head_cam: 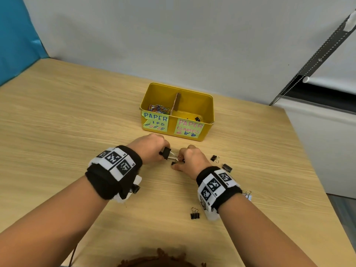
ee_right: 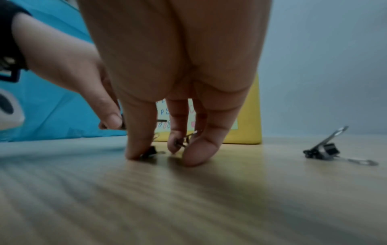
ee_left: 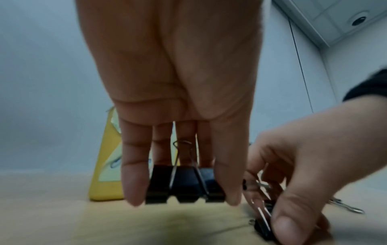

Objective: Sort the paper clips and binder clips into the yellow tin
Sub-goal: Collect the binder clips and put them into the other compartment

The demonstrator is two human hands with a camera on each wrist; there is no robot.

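On the wooden table (head_cam: pixel 77 116), the left hand (head_cam: pixel 149 149) pinches a large black binder clip (head_cam: pixel 166 152) by its sides, thumb on one end and little finger on the other, with the clip's wire handles pointing right toward the other hand. The left wrist view shows this clip (ee_left: pixel 185 185) held just above the tabletop. The right hand (head_cam: pixel 190 158) is curled down onto the table just right of it, its fingertips (ee_right: pixel 195 154) pressed to the surface and closed around a small binder clip (head_cam: pixel 174 163); its wire loops show between the fingers.

The yellow tin (head_cam: pixel 207 105) stands just beyond both hands, split by a cardboard divider (head_cam: pixel 175 103). The left section holds colored paper clips (head_cam: pixel 159 109); the right section holds a few binder clips (head_cam: pixel 198 118).

Four more binder clips lie loose on the table: two (head_cam: pixel 214 158) (head_cam: pixel 227 167) just right of the right hand, one (head_cam: pixel 194 213) near the right wristband (head_cam: pixel 217 187), and another (head_cam: pixel 248 194) partly hidden behind that band.
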